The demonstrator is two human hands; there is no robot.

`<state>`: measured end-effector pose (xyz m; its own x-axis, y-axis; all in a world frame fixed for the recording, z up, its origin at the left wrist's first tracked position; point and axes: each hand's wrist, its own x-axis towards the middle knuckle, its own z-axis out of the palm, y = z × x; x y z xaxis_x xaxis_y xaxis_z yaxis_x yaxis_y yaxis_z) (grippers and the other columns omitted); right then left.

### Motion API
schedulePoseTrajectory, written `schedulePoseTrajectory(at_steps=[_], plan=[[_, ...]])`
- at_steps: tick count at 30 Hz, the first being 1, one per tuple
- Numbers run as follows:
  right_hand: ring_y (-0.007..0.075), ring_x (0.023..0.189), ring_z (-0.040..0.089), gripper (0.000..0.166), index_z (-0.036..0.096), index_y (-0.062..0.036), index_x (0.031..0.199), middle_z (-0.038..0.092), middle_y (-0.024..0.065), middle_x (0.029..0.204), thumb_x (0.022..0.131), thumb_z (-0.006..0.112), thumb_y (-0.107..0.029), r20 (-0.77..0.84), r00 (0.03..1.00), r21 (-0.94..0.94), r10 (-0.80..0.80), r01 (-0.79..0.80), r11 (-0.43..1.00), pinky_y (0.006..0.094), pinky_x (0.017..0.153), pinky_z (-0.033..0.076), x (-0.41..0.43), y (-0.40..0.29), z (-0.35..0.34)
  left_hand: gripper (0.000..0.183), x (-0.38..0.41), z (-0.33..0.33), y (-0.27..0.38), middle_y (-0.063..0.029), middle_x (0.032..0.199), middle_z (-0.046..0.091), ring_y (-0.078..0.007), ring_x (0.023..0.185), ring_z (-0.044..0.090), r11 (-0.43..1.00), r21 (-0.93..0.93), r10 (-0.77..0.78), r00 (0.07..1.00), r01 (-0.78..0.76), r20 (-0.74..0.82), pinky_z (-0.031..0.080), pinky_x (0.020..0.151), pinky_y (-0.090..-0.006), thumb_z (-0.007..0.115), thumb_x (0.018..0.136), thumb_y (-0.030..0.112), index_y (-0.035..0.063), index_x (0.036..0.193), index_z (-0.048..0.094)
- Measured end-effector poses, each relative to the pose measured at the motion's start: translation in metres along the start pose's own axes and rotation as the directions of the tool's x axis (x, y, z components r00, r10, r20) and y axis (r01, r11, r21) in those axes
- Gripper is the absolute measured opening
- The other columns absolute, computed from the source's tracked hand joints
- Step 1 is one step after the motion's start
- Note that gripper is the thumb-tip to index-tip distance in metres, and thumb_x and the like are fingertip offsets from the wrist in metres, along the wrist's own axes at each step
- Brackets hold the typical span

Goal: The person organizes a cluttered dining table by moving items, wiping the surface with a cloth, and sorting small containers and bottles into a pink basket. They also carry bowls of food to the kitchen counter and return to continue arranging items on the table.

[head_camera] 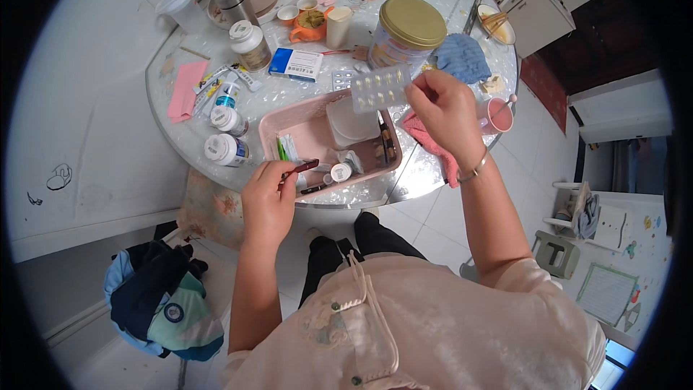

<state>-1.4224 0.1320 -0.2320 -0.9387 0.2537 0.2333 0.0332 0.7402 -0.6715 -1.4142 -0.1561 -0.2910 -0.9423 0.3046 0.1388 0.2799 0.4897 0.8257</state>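
My right hand (445, 111) pinches one end of a blister pack of capsules (380, 88), raised over the far right corner of a pink plastic basket (266, 131). Between the thumb and fingers of my left hand (269, 197) is a slim dark red object (301, 169), perhaps a pen, above the basket's near left corner. Inside the basket lie a translucent white plastic box (353, 122), a small white-capped bottle (341, 172), a green-and-white packet (283, 147) and dark slim items (386, 142) along the right wall. A second blister pack (343, 80) rests behind the basket.
White pill bottles (222, 149) stand left of the basket, near a pink cloth (187, 91). Behind are a blue-and-white medicine box (295, 64), a large gold-lidded can (409, 30) and an orange teapot (311, 26). At right lie a coral towel (431, 143) and a pink mug (496, 115).
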Motion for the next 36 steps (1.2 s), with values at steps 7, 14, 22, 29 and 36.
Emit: schedulePoseTrajectory(at_steps=[7, 14, 22, 29, 36], plan=[[0.0306, 0.064, 0.064, 0.022, 0.069, -0.0036, 0.084, 0.066, 0.0142, 0.073, 0.082, 0.068, -0.026, 0.039, 0.999, -0.086, 0.003, 0.0, 0.996, 0.0398, 0.059, 0.05, 0.005, 0.012, 0.027, 0.016, -0.003, 0.002, -0.003, -0.0111, 0.088, 0.064, -0.0187, 0.07, 0.064, 1.0, 0.012, -0.012, 1.0, 0.012, -0.016, 0.052, 0.065, -0.0277, 0.067, 0.082, -0.003, 0.0002, 0.098, 0.065], [0.0306, 0.07, 0.066, 0.019, 0.069, -0.0082, 0.078, 0.067, 0.0105, 0.076, 0.08, 0.067, -0.027, 0.522, 0.853, -0.38, 0.015, 0.216, 0.9, 0.0429, 0.063, 0.052, -0.062, 0.006, 0.073, 0.015, 0.0, 0.003, 0.001, -0.0103, 0.086, 0.064, -0.0178, 0.069, 0.064, 1.0, 0.022, -0.003, 1.0, 0.003, -0.03, 0.051, 0.064, -0.0277, 0.068, 0.083, -0.001, 0.0017, 0.097, 0.065], [0.0334, 0.07, 0.066, 0.013, 0.07, -0.0089, 0.075, 0.067, 0.0144, 0.076, 0.077, 0.063, -0.02, 0.51, 0.86, -0.346, 0.037, 0.165, 0.924, 0.044, 0.063, 0.053, -0.051, 0.01, 0.073, 0.014, -0.003, 0.001, 0.0, -0.0098, 0.085, 0.064, -0.0187, 0.068, 0.064, 1.0, 0.012, -0.006, 0.999, 0.006, -0.051, 0.051, 0.064, -0.0277, 0.068, 0.083, 0.0, 0.0025, 0.096, 0.065], [0.0196, 0.063, 0.062, 0.011, 0.066, 0.0021, 0.084, 0.064, 0.0114, 0.072, 0.082, 0.067, -0.009, 0.349, 0.936, 0.06, -0.043, 0.023, 0.998, 0.0319, 0.059, 0.048, -0.041, 0.01, 0.04, 0.014, -0.005, -0.002, -0.001, -0.0104, 0.086, 0.065, -0.0186, 0.069, 0.064, 1.0, 0.018, -0.017, 0.999, 0.018, -0.05, 0.052, 0.064, -0.0281, 0.068, 0.082, -0.002, 0.002, 0.096, 0.065], [0.0176, 0.063, 0.061, 0.016, 0.065, 0.0029, 0.083, 0.064, 0.0101, 0.073, 0.084, 0.066, -0.013, 0.319, 0.945, 0.142, 0.077, -0.128, 0.982, 0.0308, 0.059, 0.049, -0.037, 0.009, 0.03, 0.014, -0.006, -0.003, -0.006, -0.0114, 0.086, 0.065, -0.018, 0.069, 0.065, 1.0, -0.013, 0.012, 0.998, -0.013, -0.066, 0.052, 0.064, -0.0275, 0.067, 0.082, -0.003, 0.001, 0.096, 0.065]])
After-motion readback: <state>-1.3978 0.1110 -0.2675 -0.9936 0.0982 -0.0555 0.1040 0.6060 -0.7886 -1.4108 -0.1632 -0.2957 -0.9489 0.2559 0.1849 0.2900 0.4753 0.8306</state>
